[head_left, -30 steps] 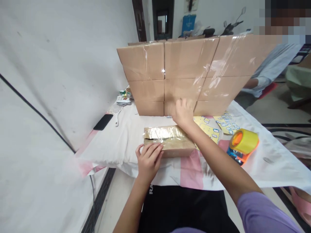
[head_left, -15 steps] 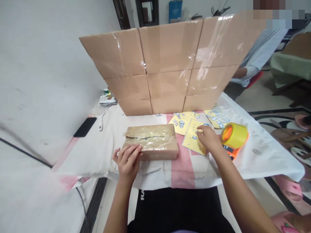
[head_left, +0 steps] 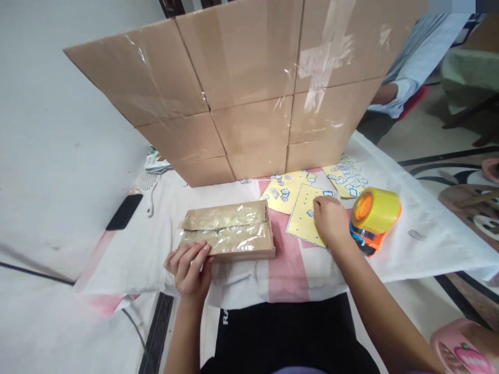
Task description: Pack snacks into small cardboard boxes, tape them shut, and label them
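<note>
A small taped cardboard box [head_left: 230,234] lies on the table in front of me. My left hand [head_left: 191,265] grips its front left corner, with fingertips on the top and the thumb by the front face. Over the right edge of a yellow patterned sheet [head_left: 306,221], my right hand [head_left: 331,218] is closed, its fingers curled inward. Whatever those fingers may hold is hidden. Just right of that hand stands a tape dispenser [head_left: 368,236] in orange and blue, bearing a wide yellow tape roll [head_left: 380,210].
A tall cardboard panel [head_left: 253,119] made of joined sections stands behind the box. More yellow sheets [head_left: 346,176] lie at its foot. A black phone [head_left: 125,212] and a white perforated utensil [head_left: 148,182] are at left. A person's sleeve [head_left: 421,57] shows beyond the panel.
The view has tilted down and shifted, so the panel looks larger. My right hand's fingers have curled in from a looser pose above the sheet. My left hand stays on the box.
</note>
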A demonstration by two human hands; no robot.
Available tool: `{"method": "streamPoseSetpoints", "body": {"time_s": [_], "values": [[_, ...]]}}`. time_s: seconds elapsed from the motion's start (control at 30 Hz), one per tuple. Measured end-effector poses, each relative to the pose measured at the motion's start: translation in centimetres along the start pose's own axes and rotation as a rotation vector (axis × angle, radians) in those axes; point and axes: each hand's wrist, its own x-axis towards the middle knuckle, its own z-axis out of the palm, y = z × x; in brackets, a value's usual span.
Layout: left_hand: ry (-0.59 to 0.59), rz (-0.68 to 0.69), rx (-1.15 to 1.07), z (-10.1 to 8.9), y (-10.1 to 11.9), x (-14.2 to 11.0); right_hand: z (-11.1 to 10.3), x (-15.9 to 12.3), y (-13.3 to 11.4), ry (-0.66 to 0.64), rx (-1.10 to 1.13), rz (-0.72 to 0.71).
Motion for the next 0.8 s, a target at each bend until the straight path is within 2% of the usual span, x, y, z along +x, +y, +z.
{"method": "streamPoseSetpoints", "body": {"time_s": [0.13, 0.27, 0.33, 0.43, 0.53, 0.63, 0.73, 0.8], "values": [[0.013, 0.002, -0.004, 0.2, -0.1, -0.3, 0.0, 0.2, 0.3, -0.062, 0.048, 0.019], [0.002, -0.002, -0.009, 0.1, -0.1, -0.4, 0.0, -0.3, -0.3, -0.148, -0.026, -0.052], [-0.006, -0.007, -0.008, 0.1, -0.2, -0.5, -0.6, -0.6, -0.6, -0.205, -0.082, -0.083], [-0.019, -0.013, 0.000, 0.0, -0.4, -0.8, -2.8, 0.1, -0.4, -0.244, -0.112, -0.113], [-0.012, -0.005, -0.010, 0.1, -0.6, -0.9, -5.7, 3.7, 0.6, -0.231, -0.134, -0.153], [0.008, 0.002, -0.013, 0.3, -0.7, -0.9, -7.2, 9.9, 1.4, -0.291, -0.195, -0.151], [0.013, 0.010, -0.005, 0.4, -0.7, -0.9, -6.2, 15.5, 1.6, -0.485, -0.269, -0.161], [0.019, 0.015, -0.003, 0.5, -0.7, -1.0, -4.7, 17.4, 1.5, -0.582, -0.326, -0.177]]}}
